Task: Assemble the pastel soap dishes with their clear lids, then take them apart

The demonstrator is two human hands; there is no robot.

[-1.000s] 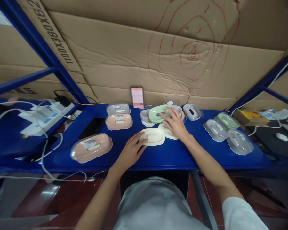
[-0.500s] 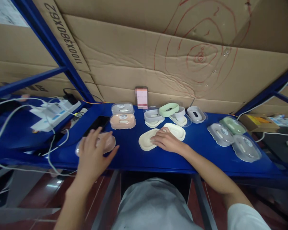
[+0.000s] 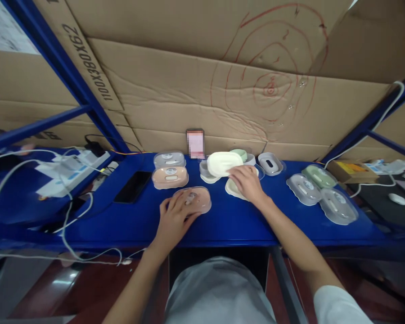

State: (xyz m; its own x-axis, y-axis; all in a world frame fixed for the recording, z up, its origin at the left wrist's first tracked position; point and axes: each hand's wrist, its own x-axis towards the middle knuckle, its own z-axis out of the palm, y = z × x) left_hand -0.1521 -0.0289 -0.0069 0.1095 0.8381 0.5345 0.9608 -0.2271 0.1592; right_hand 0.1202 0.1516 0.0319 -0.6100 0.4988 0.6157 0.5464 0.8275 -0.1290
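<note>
My left hand (image 3: 173,215) grips the near end of a pink soap box with a clear lid (image 3: 196,199) on the blue shelf (image 3: 229,222). My right hand (image 3: 245,180) holds a cream soap dish (image 3: 224,163) lifted over a cluster of grey, green and white dishes (image 3: 248,157). Under the right palm lies another cream dish (image 3: 232,189). Behind the pink box sit a second pink box (image 3: 170,177) and a grey box (image 3: 169,159).
Three lidded boxes, grey and green (image 3: 320,191), lie at the right. A black phone (image 3: 132,186) lies flat at the left; a small card (image 3: 195,143) leans on the cardboard wall. White cables and a power strip (image 3: 70,164) crowd the far left.
My left hand took the pink lidded box from the left and slid it to the shelf's middle. My right hand lifted a cream dish from the shelf up toward the back cluster.
</note>
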